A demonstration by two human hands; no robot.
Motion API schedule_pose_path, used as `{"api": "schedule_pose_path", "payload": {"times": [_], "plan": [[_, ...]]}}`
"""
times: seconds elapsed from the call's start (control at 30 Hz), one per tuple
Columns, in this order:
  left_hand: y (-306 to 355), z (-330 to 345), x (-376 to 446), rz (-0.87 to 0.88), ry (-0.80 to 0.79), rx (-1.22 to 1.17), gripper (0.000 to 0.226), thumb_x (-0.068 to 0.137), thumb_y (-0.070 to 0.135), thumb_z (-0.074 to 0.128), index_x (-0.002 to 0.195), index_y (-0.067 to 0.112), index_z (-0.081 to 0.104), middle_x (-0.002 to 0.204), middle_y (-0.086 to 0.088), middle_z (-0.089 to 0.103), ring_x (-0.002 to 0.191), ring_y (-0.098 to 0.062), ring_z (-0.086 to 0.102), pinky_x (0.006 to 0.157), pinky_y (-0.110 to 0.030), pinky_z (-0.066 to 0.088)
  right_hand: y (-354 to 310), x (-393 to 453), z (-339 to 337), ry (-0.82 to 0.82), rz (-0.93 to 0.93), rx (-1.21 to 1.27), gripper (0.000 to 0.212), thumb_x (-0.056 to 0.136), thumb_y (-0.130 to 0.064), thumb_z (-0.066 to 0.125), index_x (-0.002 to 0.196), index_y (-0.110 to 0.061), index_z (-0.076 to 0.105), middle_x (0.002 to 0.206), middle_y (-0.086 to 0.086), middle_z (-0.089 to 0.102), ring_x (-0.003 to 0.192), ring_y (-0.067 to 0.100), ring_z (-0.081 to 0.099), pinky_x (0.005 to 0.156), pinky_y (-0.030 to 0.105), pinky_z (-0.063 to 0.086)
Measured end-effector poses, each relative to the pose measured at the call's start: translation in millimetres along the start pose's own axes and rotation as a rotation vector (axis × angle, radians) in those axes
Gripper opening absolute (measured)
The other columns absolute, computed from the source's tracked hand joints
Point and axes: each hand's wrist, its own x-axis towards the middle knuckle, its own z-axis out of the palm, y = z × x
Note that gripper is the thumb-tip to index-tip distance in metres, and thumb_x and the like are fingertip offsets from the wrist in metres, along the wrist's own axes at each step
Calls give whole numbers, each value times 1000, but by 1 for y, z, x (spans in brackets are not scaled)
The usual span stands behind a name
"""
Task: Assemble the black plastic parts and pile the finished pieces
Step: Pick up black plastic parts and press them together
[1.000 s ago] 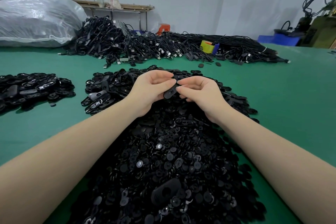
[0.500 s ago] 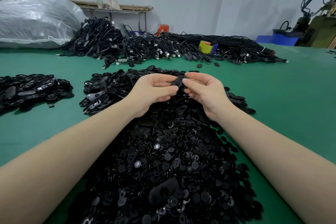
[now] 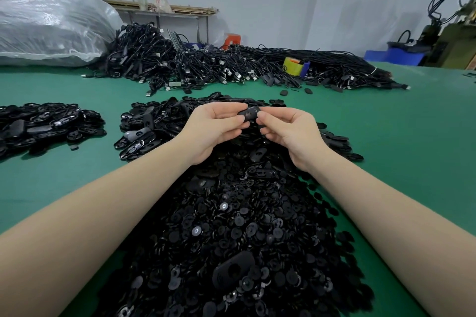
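A small black oval plastic part is held between both hands above the centre of the table. My left hand pinches its left end with thumb and fingers. My right hand pinches its right end, the fingers curled in. Below the hands spreads a big heap of small black round parts, with a larger oval shell lying on it near me. Behind the left hand lies a pile of black oval shells. A separate pile of black pieces sits at the far left.
The green table runs to the right. At the back lie a mound of black cables, a yellow tape roll and a large clear plastic bag. Blue bins and a machine stand at the far right.
Both hands have lifted the black part a little higher and further from me, and the part has turned between the fingertips.
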Motion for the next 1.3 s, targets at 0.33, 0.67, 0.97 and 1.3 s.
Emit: {"api": "schedule_pose_path", "payload": {"times": [0.33,0.67,0.97,1.3], "plan": [[1,-5,2,13,-4,-101,23,85,4,72,99,21,74,83,7,75,80,-6,69,75,-18,54,1,-5,4,-111,-77,-249,15,82,-13,78,93,-23,75,79,1,76,65,7,67,62,17,53],[3,-3,0,2,28,-75,24,88,5,70,108,19,69,74,9,72,72,-6,71,61,-15,53,2,-2,3,-28,-54,-110,13,80,-15,80,92,-18,75,76,0,75,66,7,67,63,17,52],[3,-3,-2,-20,22,-82,14,90,13,70,101,21,71,93,2,78,87,-9,74,65,-17,56,9,1,-10,79,-381,-668,8,82,-19,79,88,-23,78,77,-11,72,70,2,64,71,15,50],[7,-1,-3,-24,39,-87,18,95,9,62,103,22,71,88,7,77,77,-8,73,65,-18,56,-7,-1,13,55,25,-156,13,88,-16,73,100,-14,70,80,-1,72,51,4,60,49,17,48]]}}
